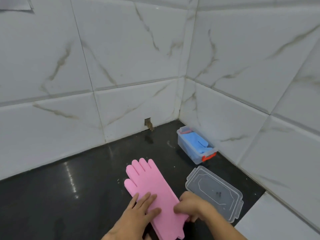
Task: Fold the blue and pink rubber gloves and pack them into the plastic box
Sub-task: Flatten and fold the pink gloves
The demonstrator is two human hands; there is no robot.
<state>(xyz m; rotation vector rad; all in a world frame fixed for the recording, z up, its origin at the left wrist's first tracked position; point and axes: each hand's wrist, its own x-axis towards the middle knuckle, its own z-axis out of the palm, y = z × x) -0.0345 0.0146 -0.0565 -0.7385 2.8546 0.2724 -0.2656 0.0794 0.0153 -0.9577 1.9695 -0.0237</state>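
Observation:
The pink rubber gloves [149, 181] lie flat and stacked on the dark counter, fingers pointing away from me. My left hand [138, 211] rests flat on the cuff half, fingers spread. My right hand [188, 206] pinches the right edge of the pink gloves near the cuff. The clear plastic box [194, 153] with orange clips stands by the right wall near the corner. Inside it are the blue gloves [197, 141], folded. The box's clear lid [214, 191] lies on the counter just right of my right hand.
White marble-pattern tiled walls [121, 66] meet in a corner behind the box. A small chipped hole [149, 124] marks the base of the back wall. The black counter [69, 196] stretches to the left. A white ledge [277, 222] borders the counter at lower right.

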